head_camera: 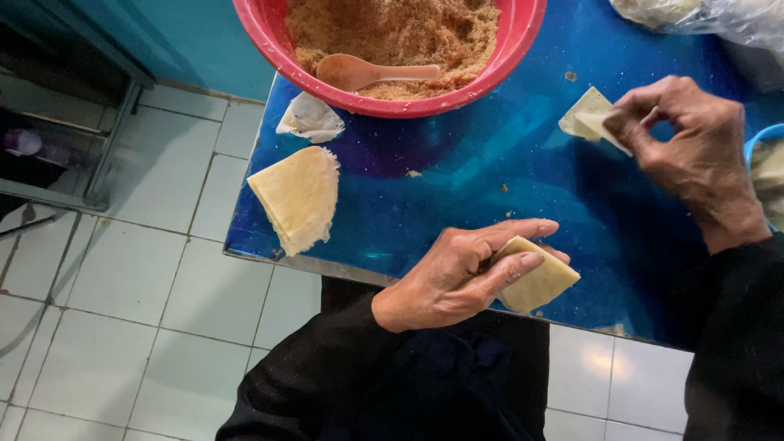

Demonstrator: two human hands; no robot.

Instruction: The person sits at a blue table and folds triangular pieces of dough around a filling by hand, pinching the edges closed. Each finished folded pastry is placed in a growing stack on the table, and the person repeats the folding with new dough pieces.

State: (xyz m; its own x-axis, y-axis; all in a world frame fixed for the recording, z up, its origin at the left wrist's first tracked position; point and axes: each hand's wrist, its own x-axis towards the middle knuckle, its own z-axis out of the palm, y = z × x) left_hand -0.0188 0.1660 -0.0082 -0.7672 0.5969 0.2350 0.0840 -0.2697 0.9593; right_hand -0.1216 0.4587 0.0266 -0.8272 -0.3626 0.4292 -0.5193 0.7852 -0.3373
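Left hand (457, 273) grips folded wrapper (539, 284); right hand (690, 151) pinches pastry sheet (586, 114).

A pale yellow folded pastry parcel (537, 282) sits low in the centre of the frame, a flat, squarish packet with crisp edges, tilted with one corner pointing right and pinched between the fingers and thumb of the left hand (457, 273) just over the near edge of the blue counter (457, 188). Up at the upper right, a second thin pastry sheet (590, 118), same pale cream colour, lies on the counter with its near edge lifted and folded over in the fingertips of the right hand (686, 147).
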